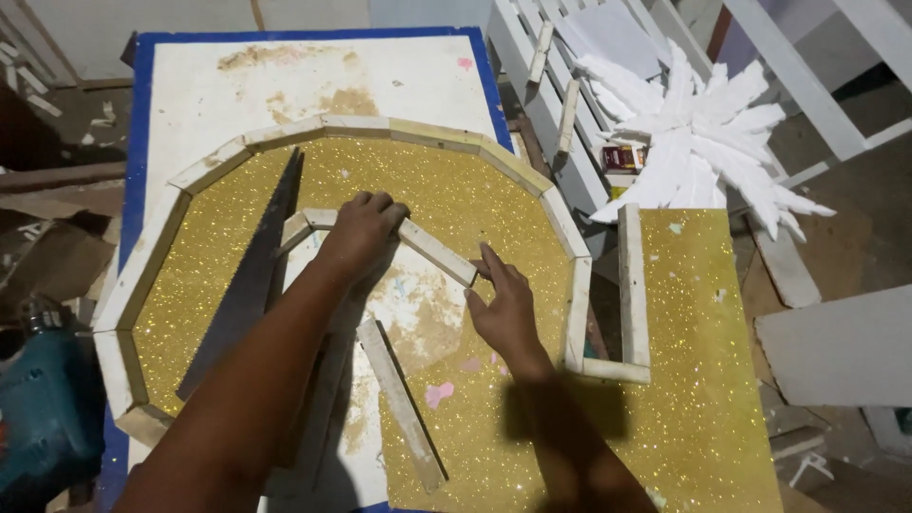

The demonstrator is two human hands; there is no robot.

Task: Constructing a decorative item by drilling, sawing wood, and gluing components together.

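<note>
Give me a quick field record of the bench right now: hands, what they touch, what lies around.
left hand: pressing on the inner arc of short wooden strips
right hand: fingertips at the arc's right end
surface: gold glitter sheet on a white board with blue edge
outer frame: polygon ring of wooden strips around the sheet
saw: handsaw blade lying left of the hands
loose strip: lying below the arc
beside bench: white foam feather shape; teal power drill

Your view is evenly lit from above; the gold glitter sheet (pixel 684 380) sparkles; your right forearm (pixel 570 456) lies in shadow; corners dim, slightly bowed.
</note>
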